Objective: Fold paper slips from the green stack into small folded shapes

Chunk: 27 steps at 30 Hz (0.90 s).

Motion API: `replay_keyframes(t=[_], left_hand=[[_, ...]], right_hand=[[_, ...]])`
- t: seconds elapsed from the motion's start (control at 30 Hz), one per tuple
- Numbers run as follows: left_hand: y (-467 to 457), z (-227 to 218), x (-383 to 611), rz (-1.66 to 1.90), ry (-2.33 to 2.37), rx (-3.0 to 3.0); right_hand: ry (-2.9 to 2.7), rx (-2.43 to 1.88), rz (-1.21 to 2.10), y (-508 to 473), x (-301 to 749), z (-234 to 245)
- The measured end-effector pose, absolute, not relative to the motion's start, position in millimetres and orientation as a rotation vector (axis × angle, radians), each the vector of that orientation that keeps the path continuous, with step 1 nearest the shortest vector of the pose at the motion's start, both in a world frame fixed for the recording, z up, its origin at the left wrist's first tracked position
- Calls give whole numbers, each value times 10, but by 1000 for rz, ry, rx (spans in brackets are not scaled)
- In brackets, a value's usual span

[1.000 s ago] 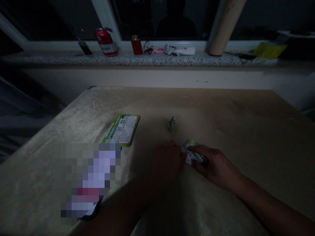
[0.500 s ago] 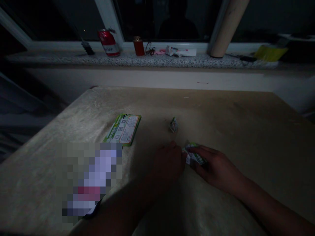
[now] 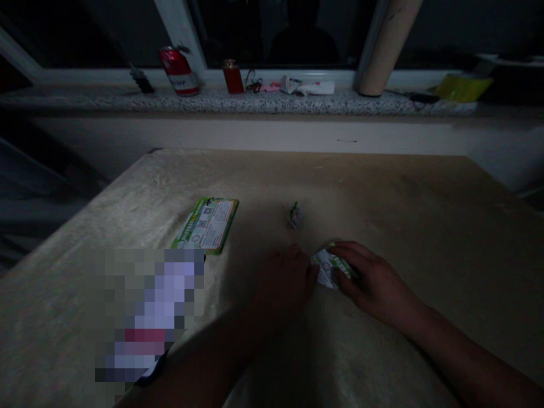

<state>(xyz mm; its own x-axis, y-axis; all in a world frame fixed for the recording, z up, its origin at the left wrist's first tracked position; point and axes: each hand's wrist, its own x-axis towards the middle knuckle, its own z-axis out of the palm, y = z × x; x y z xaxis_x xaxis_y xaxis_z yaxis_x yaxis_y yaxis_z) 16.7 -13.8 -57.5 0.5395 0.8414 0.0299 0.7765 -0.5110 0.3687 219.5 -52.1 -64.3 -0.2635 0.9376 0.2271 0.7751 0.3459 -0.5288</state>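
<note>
A small folded piece of green-and-white printed paper (image 3: 326, 271) lies low over the table between my hands. My left hand (image 3: 285, 283) is closed at its left edge, with the fingertips in shadow. On the other side my right hand (image 3: 374, 280) pinches the paper's right part, the thumb in front and the fingers along the top. Just beyond my left hand stands a small crumpled or folded paper piece (image 3: 296, 216) with similar print. To the left lies a flat green printed booklet or packet (image 3: 208, 225).
A pixelated, bright elongated object (image 3: 155, 311) lies by my left forearm on the table (image 3: 403, 192). On the stone windowsill (image 3: 255, 105) stand a red can (image 3: 178, 71), an orange-red lighter-like object (image 3: 233, 77), a crumpled white wrapper (image 3: 317, 88) and a pale cylinder (image 3: 386, 51).
More of the folded paper's face shows between my hands, as my left hand has shifted slightly left. The whole view has moved a little. The other papers stay in place.
</note>
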Motion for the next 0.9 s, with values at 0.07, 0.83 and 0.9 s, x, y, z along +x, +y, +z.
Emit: replay_keyframes(t=[0.07, 0.83, 0.9], left_hand=[[-135, -595, 162, 320, 1337, 2468], [-130, -618, 121, 397, 1244, 2452], [-137, -626, 128, 433, 1245, 2461]], right_hand=[[-2116, -1503, 428, -505, 2196, -662], [-1987, -1469, 656, -479, 2173, -633], [-1980, -1474, 664, -483, 2174, -630]])
